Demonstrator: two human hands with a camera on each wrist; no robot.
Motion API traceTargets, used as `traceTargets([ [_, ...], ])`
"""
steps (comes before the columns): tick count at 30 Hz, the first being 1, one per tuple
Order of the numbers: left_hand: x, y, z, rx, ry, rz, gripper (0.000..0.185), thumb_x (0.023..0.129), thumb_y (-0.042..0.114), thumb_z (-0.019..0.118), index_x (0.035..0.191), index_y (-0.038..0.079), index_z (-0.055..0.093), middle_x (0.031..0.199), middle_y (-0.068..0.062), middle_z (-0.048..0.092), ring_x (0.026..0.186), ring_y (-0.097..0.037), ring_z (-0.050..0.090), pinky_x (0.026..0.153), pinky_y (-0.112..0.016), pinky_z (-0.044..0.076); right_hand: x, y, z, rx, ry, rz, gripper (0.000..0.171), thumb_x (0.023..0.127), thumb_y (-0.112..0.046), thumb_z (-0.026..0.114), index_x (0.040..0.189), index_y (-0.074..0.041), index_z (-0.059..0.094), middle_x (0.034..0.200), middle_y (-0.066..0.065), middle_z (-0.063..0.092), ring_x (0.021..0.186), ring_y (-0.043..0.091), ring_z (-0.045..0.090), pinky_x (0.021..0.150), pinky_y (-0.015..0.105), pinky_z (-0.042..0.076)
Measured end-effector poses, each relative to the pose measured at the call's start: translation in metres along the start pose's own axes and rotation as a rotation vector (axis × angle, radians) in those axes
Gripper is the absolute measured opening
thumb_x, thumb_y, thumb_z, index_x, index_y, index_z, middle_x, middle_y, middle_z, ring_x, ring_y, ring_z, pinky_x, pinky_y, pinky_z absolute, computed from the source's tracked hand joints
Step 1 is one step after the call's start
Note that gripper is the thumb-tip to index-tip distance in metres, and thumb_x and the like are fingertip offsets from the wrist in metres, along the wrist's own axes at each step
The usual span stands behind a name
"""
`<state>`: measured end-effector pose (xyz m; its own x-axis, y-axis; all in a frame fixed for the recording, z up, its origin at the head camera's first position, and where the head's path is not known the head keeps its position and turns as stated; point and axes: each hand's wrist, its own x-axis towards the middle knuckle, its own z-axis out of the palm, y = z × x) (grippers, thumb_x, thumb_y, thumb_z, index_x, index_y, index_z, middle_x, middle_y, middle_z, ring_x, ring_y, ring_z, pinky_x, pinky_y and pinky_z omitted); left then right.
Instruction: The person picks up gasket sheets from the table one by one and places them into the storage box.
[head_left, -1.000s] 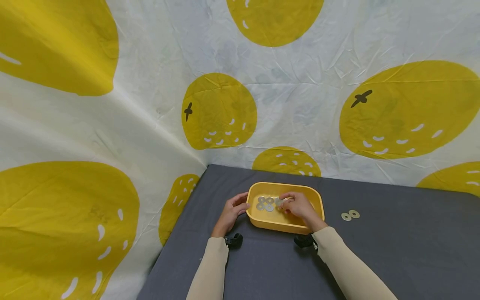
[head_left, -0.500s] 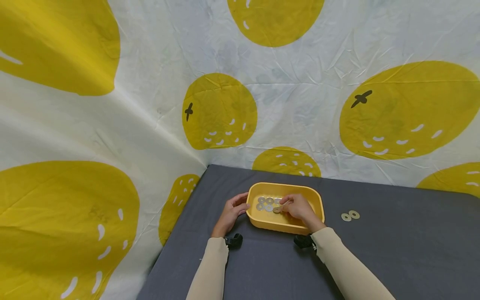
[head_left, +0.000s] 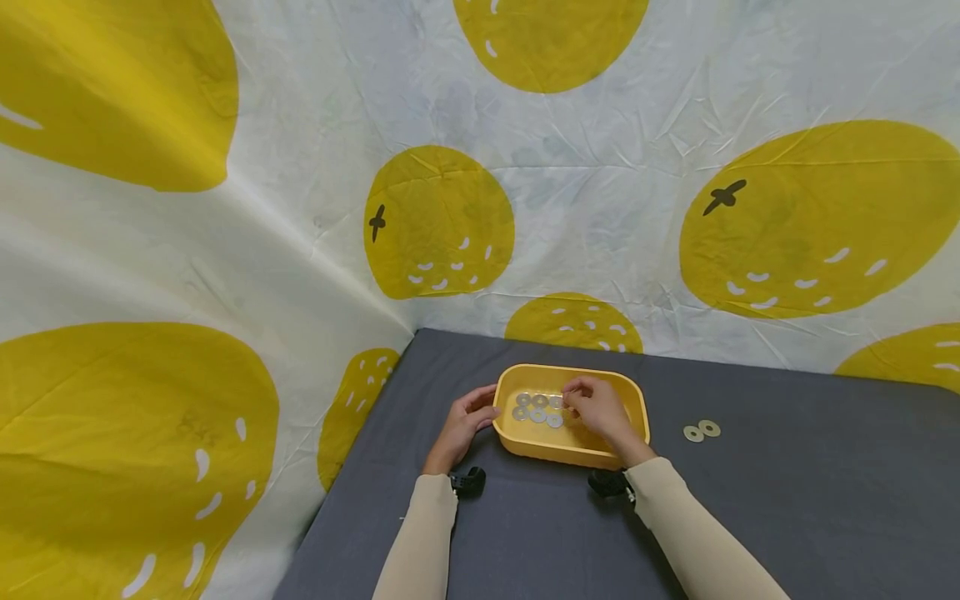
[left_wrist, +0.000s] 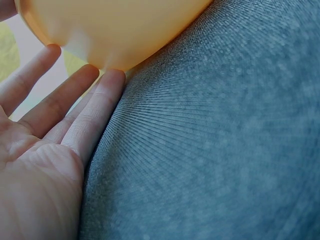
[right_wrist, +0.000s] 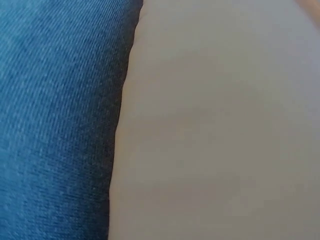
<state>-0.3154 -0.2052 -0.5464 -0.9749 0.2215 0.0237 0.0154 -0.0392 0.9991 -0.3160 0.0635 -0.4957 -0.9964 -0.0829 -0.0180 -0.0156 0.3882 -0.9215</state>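
Steadying the yellow tray [head_left: 633, 398] from its left side, your left hand [head_left: 463, 425] lies with straight fingers [left_wrist: 95, 112] flat against the tray's outer wall, resting on the grey table [head_left: 787, 500]; it holds nothing. Your right hand [head_left: 596, 408] reaches over the tray's near rim, fingers bent down toward the floor of the tray just right of the washers there. From the head view you cannot tell whether those fingertips pinch a washer or merely touch the tray floor, and the right wrist view shows only sleeve and cloth.

Inside the tray, toward its left half, sits a small cluster of silver washers [head_left: 537, 408], lying flat and close together, several of them touching. Two more washers [head_left: 701, 431] lie flat on the table well to the right of the tray, side by side and touching or nearly so.

Judging by how things lie, most of the washers are already in the tray, and the pair to the right of it looks like what is left to bring over. Behind the tray hangs a white cloth with yellow fruit prints [head_left: 442, 221].
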Motion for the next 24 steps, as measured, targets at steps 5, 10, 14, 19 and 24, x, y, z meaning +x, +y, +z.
traceTargets([
  [5, 0.0, -0.002, 0.001, -0.004, 0.006, 0.003, 0.05, 0.097, 0.01, 0.065, 0.147, 0.01, 0.056, 0.146, -0.017, 0.058, 0.132, -0.035, 0.058, 0.099, -0.033, 0.056, -0.006, 0.001, -0.01, 0.139, 0.067, -0.149, 0.026, 0.103, -0.017, 0.061, 0.119, 0.003, 0.066, 0.098, 0.024, 0.071, 0.076, 0.031, 0.066, 0.07, 0.037, 0.058],
  [10, 0.0, -0.003, 0.002, 0.004, 0.012, -0.001, 0.05, 0.097, 0.011, 0.066, 0.146, 0.011, 0.056, 0.146, -0.016, 0.059, 0.129, -0.031, 0.06, 0.099, -0.033, 0.056, -0.019, 0.004, -0.038, 0.181, 0.157, -0.262, 0.027, 0.102, -0.018, 0.065, 0.116, 0.004, 0.067, 0.089, 0.016, 0.07, 0.064, 0.018, 0.061, 0.061, 0.029, 0.055],
  [14, 0.0, -0.002, 0.002, 0.004, 0.028, -0.004, 0.05, 0.096, 0.012, 0.068, 0.145, 0.013, 0.058, 0.145, -0.014, 0.06, 0.128, -0.027, 0.061, 0.101, -0.035, 0.055, -0.03, 0.011, -0.07, 0.168, 0.249, -0.269, 0.028, 0.101, -0.019, 0.065, 0.117, 0.004, 0.067, 0.083, -0.002, 0.069, 0.064, 0.016, 0.061, 0.061, 0.024, 0.055],
  [19, 0.001, -0.002, 0.002, 0.011, 0.026, -0.003, 0.051, 0.096, 0.013, 0.068, 0.146, 0.012, 0.057, 0.145, -0.014, 0.059, 0.129, -0.028, 0.061, 0.102, -0.037, 0.055, -0.039, 0.029, -0.11, 0.071, 0.31, -0.148, 0.025, 0.103, -0.028, 0.063, 0.116, -0.008, 0.069, 0.084, -0.013, 0.068, 0.069, 0.016, 0.063, 0.064, 0.023, 0.056],
  [24, 0.0, -0.001, 0.0, 0.006, 0.029, -0.006, 0.051, 0.096, 0.011, 0.068, 0.145, 0.012, 0.058, 0.145, -0.014, 0.059, 0.129, -0.03, 0.06, 0.102, -0.037, 0.055, -0.044, 0.051, -0.14, -0.008, 0.271, -0.026, 0.032, 0.104, -0.036, 0.06, 0.121, -0.01, 0.067, 0.086, -0.017, 0.068, 0.074, 0.012, 0.065, 0.066, 0.027, 0.057],
])
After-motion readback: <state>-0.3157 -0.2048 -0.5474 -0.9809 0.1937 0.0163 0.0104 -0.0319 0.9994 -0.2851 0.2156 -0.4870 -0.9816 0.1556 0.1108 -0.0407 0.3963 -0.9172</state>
